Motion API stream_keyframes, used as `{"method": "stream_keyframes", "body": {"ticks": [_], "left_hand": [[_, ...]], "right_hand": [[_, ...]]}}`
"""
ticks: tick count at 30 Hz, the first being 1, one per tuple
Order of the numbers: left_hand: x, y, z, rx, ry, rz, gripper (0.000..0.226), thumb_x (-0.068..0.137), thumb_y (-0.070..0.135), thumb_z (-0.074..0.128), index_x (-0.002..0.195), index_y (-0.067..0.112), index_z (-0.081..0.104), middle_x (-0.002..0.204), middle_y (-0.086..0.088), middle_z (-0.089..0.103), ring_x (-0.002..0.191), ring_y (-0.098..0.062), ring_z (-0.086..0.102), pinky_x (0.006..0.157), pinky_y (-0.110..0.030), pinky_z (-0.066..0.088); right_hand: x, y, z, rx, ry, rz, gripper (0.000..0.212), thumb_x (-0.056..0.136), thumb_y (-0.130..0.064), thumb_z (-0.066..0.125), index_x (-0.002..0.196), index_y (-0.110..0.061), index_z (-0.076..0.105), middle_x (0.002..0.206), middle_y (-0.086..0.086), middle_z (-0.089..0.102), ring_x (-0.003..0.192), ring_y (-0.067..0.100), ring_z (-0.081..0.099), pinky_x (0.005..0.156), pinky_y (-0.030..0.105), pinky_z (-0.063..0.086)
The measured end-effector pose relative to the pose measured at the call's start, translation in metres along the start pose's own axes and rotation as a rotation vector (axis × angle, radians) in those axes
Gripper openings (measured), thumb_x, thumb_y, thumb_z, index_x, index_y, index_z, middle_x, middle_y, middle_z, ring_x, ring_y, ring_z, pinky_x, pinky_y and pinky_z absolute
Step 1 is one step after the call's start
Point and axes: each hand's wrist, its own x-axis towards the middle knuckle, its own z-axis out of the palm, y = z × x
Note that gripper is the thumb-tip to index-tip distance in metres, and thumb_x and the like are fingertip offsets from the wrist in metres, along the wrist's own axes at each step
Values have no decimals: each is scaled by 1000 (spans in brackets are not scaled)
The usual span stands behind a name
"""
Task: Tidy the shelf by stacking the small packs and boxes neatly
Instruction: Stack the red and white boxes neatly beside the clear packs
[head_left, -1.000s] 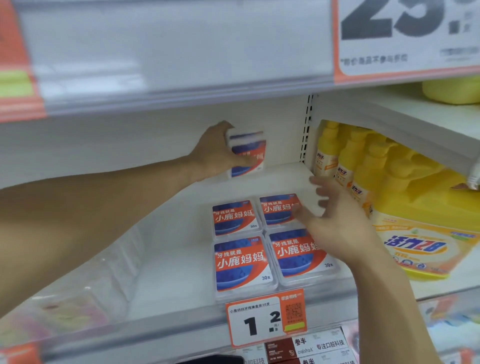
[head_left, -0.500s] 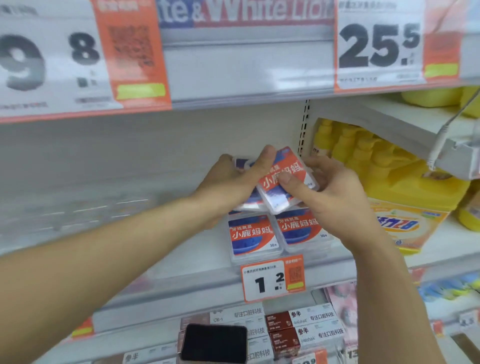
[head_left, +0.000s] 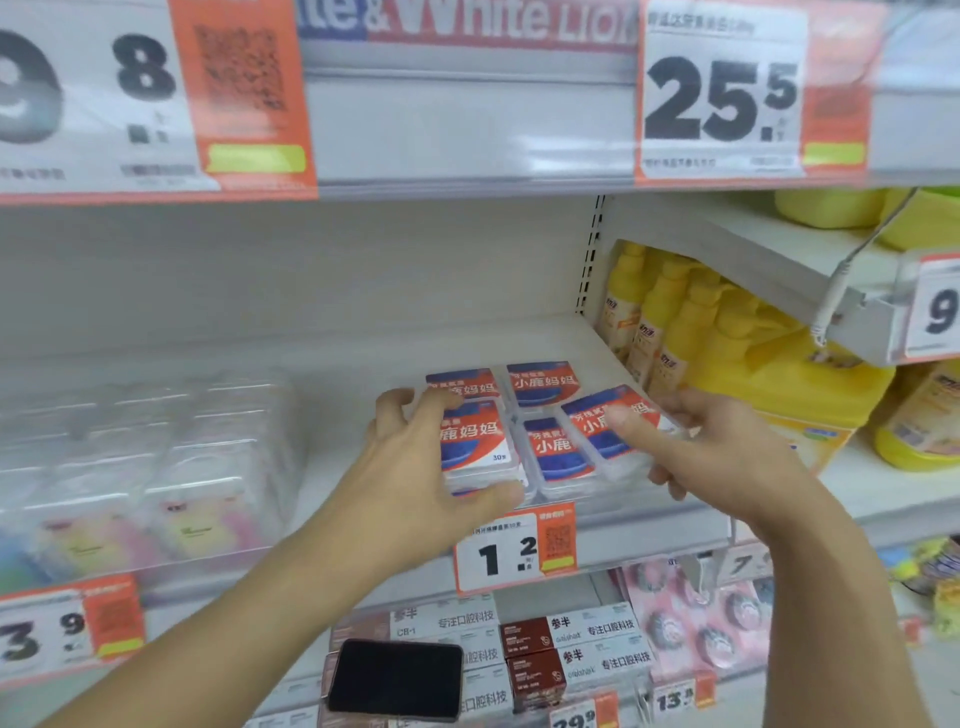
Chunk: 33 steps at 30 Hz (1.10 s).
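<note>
Small clear floss packs with red-and-blue labels lie in a two-by-two block at the front of the white shelf (head_left: 363, 358). My left hand (head_left: 426, 462) grips the front-left pack (head_left: 475, 441), thumb on its near edge and fingers on its far edge, as it rests on the pack beneath. My right hand (head_left: 696, 452) holds another pack (head_left: 608, 421) tilted above the front-right pack (head_left: 556, 457). Two more packs, the back-left pack (head_left: 460, 382) and the back-right pack (head_left: 543, 382), lie flat behind.
Yellow detergent bottles (head_left: 670, 332) and a big yellow jug stand close on the right. Clear plastic packs (head_left: 145, 467) fill the left of the shelf. A price tag (head_left: 514, 551) hangs on the shelf's front edge. A black phone (head_left: 395, 680) lies on boxes on the shelf below.
Both hands, which held packs together above the block, have come down and apart. The left now sets one on the front-left stack; the right carries the other over the front-right.
</note>
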Motion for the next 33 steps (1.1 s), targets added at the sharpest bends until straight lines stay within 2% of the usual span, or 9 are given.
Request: {"method": "stream_keyframes", "body": {"ticks": [4, 7, 9, 13, 15, 21, 25, 30, 33], "left_hand": [[-16, -14, 10, -39, 49, 49, 77, 76, 42, 76, 139, 48, 32, 137, 15, 37, 107, 4, 47, 81, 0, 33], [-22, -17, 20, -88, 111, 68, 71, 81, 40, 72, 140, 50, 34, 134, 19, 42, 111, 2, 48, 74, 4, 33], [-23, -16, 26, -103, 138, 63, 69, 81, 45, 70, 139, 53, 33, 134, 19, 39, 110, 1, 48, 73, 3, 36], [-26, -14, 32, -106, 140, 38, 69, 82, 58, 61, 139, 61, 22, 138, 15, 28, 117, 0, 44, 89, -13, 46], [-29, -11, 32, -126, 140, 7, 67, 83, 59, 57, 140, 60, 22, 142, 18, 18, 124, -1, 39, 94, -18, 47], [-26, -8, 42, -218, 257, 28, 57, 80, 46, 69, 131, 49, 44, 138, 20, 21, 116, -1, 44, 74, -2, 46], [-24, -8, 44, -216, 264, 25, 55, 78, 47, 70, 128, 48, 46, 138, 19, 24, 117, -2, 44, 84, -16, 54], [-23, -8, 47, -236, 258, -1, 54, 78, 46, 71, 126, 48, 47, 134, 19, 23, 116, -2, 43, 77, -5, 47], [-21, -8, 46, -243, 227, -26, 56, 77, 44, 72, 127, 47, 46, 131, 21, 22, 114, 1, 41, 74, 0, 43]], "right_hand": [[-3, 1, -6, 48, -103, 43, 71, 58, -53, 86, 118, -28, 57, 96, 0, 70, 51, 7, 66, 47, 17, 44], [-1, 1, -4, -8, -99, 49, 99, 44, -69, 78, 129, -25, 55, 94, 0, 69, 71, 11, 69, 57, 25, 46], [0, 0, -2, -42, -117, 49, 102, 36, -74, 73, 124, -25, 58, 86, -6, 68, 78, 8, 65, 63, 28, 44], [-1, -1, 0, -68, -241, 36, 120, 26, -72, 79, 135, -33, 49, 101, -12, 62, 88, 8, 64, 82, 34, 52], [0, 3, -2, -74, -226, 1, 127, 26, -62, 86, 142, -37, 41, 103, -10, 60, 82, 12, 66, 79, 34, 54], [10, 6, 6, -40, -134, -120, 84, 44, -37, 97, 119, -34, 60, 92, -10, 63, 62, 4, 59, 60, 28, 51], [12, 3, 12, -39, -156, -168, 76, 48, -34, 97, 112, -38, 57, 97, -17, 61, 77, 3, 61, 62, 23, 51], [15, 0, 14, 10, -241, -205, 61, 52, -26, 96, 102, -36, 62, 104, -19, 69, 90, 4, 68, 72, 29, 59], [17, -2, 13, -14, -274, -215, 58, 54, -23, 96, 100, -35, 61, 107, -19, 67, 86, 2, 67, 67, 21, 56]]}}
